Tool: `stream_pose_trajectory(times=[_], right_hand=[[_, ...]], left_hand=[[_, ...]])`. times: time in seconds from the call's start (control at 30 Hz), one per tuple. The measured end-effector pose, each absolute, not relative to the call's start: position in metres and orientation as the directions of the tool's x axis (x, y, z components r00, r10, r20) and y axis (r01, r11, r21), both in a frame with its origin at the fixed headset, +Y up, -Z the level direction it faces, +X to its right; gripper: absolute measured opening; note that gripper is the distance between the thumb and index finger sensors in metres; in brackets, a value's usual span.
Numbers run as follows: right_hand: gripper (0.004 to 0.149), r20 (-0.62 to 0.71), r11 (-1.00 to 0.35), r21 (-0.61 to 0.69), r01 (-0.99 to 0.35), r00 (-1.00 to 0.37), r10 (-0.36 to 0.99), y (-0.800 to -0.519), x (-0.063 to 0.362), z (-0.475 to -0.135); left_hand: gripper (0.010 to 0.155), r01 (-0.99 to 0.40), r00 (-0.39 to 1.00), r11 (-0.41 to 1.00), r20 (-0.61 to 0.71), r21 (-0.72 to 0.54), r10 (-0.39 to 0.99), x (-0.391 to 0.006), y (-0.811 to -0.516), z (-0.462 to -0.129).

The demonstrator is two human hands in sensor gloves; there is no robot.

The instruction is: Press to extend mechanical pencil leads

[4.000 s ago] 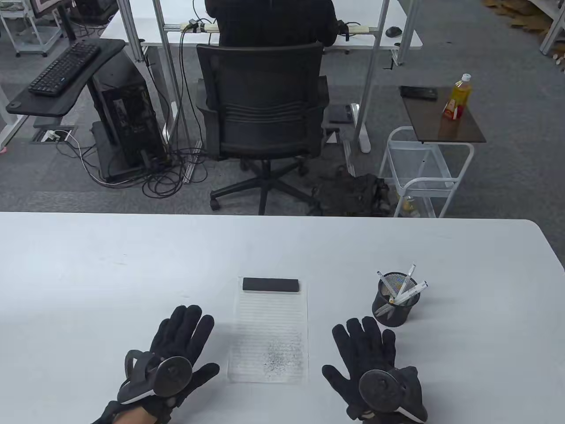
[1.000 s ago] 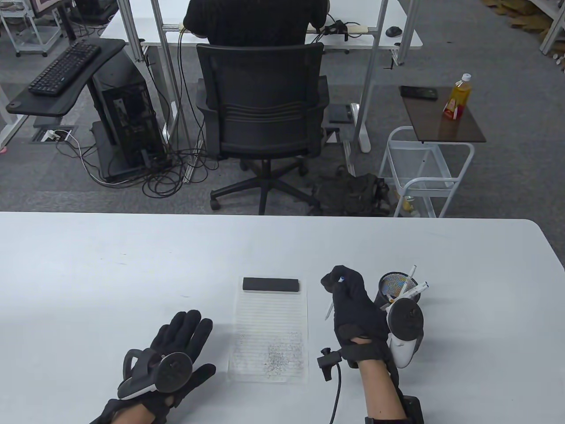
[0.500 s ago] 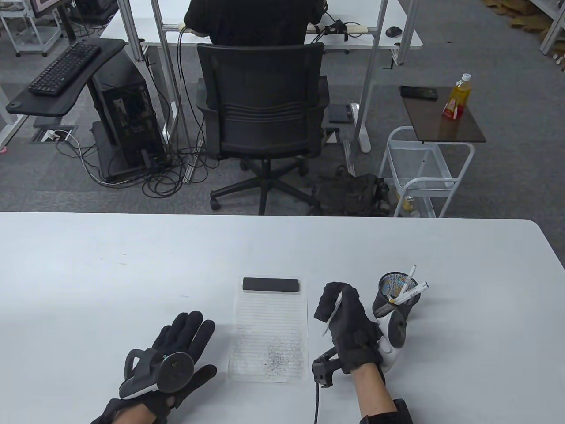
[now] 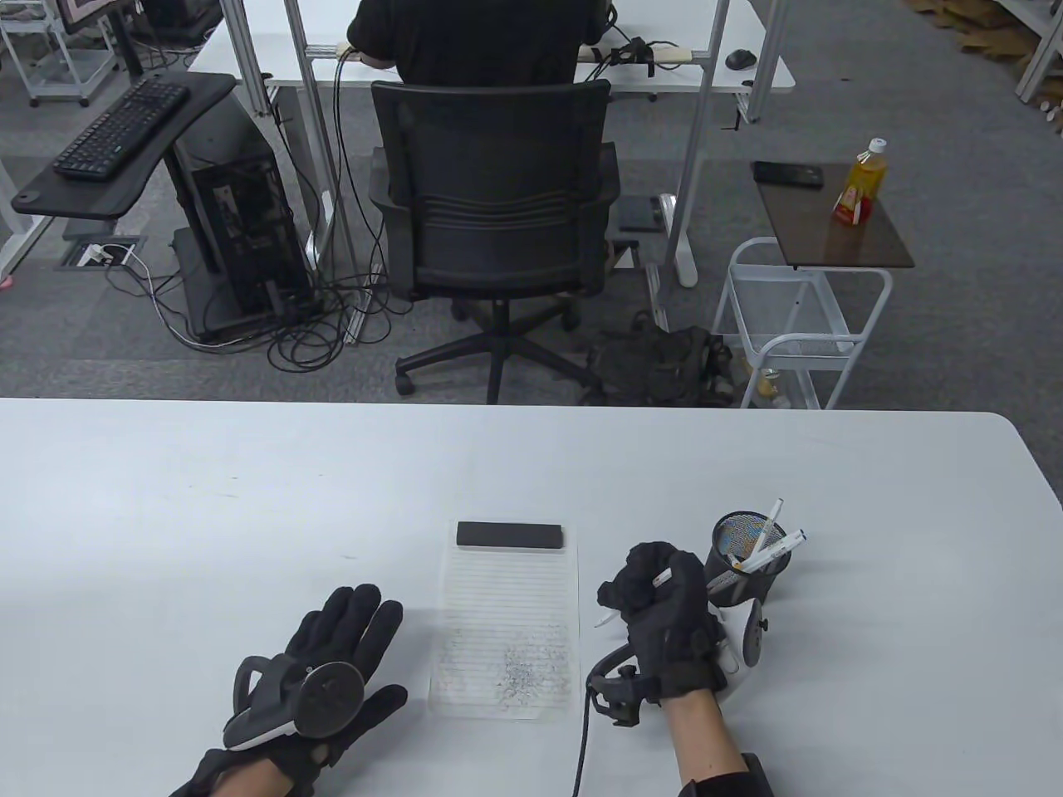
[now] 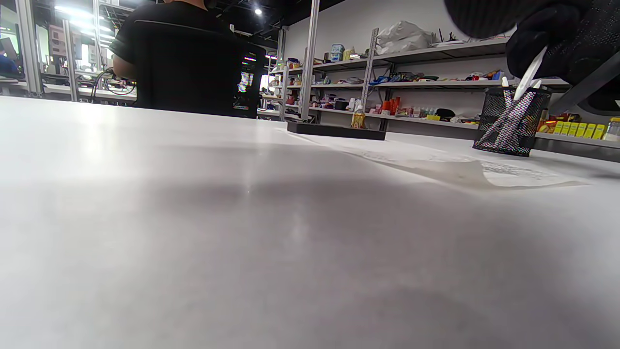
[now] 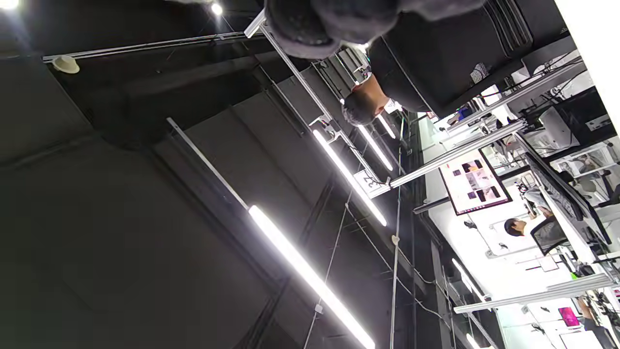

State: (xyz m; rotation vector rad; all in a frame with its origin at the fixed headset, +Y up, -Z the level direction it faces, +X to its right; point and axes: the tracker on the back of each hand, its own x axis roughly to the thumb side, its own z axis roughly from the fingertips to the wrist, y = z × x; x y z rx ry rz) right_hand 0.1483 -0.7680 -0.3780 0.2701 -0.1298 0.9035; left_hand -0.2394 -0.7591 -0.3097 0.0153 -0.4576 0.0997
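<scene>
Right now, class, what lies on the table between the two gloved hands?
In the table view, a lined sheet of paper with pencil marks lies between the left hand and right hand, a black bar on its far end.

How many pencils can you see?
3 for sure: one mechanical pencil held in the right hand, and two pencils sticking out of the mesh cup. More may be hidden inside the cup.
</scene>
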Motion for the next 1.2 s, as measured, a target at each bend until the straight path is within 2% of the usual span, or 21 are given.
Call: stream_pose_trajectory(times=[0.1, 0.27, 0.33, 0.5, 0.53, 0.57, 0.7, 0.87, 0.93, 1.07, 1.2], right_hand=[[0.067, 0.222, 0.607, 0.209, -0.766, 0.642, 0.734, -0.769, 0.146, -0.378], [0.057, 0.222, 0.585, 0.202, -0.785, 0.619, 0.754, -0.773, 0.145, -0.378], [0.06, 0.213, 0.63, 0.209, -0.748, 0.664, 0.717, -0.773, 0.144, -0.377], [0.072, 0.177, 0.629, 0.274, -0.727, 0.681, 0.711, -0.773, 0.141, -0.378], [0.071, 0.163, 0.631, 0.285, -0.721, 0.686, 0.709, -0.774, 0.14, -0.377], [0.064, 0.158, 0.629, 0.276, -0.727, 0.679, 0.716, -0.774, 0.14, -0.377], [0.056, 0.183, 0.622, 0.247, -0.743, 0.666, 0.723, -0.777, 0.138, -0.377], [0.069, 0.132, 0.629, 0.32, -0.708, 0.691, 0.711, -0.78, 0.131, -0.378], [0.063, 0.111, 0.634, 0.323, -0.702, 0.693, 0.712, -0.781, 0.13, -0.378], [0.055, 0.163, 0.621, 0.244, -0.745, 0.663, 0.731, -0.785, 0.129, -0.379], [0.063, 0.122, 0.594, 0.293, -0.749, 0.645, 0.754, -0.789, 0.125, -0.38]], left_hand=[[0.09, -0.094, 0.891, 0.995, 0.445, -0.009, 0.089, -0.238, -0.759, -0.31], [0.09, -0.099, 0.89, 0.995, 0.447, -0.003, 0.09, -0.239, -0.759, -0.309], [0.09, -0.096, 0.89, 0.995, 0.447, 0.0, 0.086, -0.239, -0.759, -0.309], [0.09, -0.097, 0.89, 0.995, 0.448, -0.003, 0.088, -0.238, -0.759, -0.309], [0.09, -0.093, 0.89, 0.996, 0.448, -0.004, 0.085, -0.238, -0.759, -0.31], [0.09, -0.093, 0.89, 0.996, 0.448, -0.004, 0.085, -0.238, -0.759, -0.309], [0.09, -0.096, 0.89, 0.995, 0.448, 0.001, 0.086, -0.238, -0.759, -0.309], [0.09, -0.098, 0.89, 0.995, 0.448, -0.001, 0.088, -0.238, -0.759, -0.309], [0.09, -0.096, 0.889, 0.995, 0.45, 0.001, 0.085, -0.238, -0.759, -0.309], [0.09, -0.098, 0.889, 0.995, 0.45, 0.0, 0.088, -0.238, -0.759, -0.309], [0.09, -0.094, 0.889, 0.996, 0.449, -0.002, 0.085, -0.238, -0.76, -0.309]])
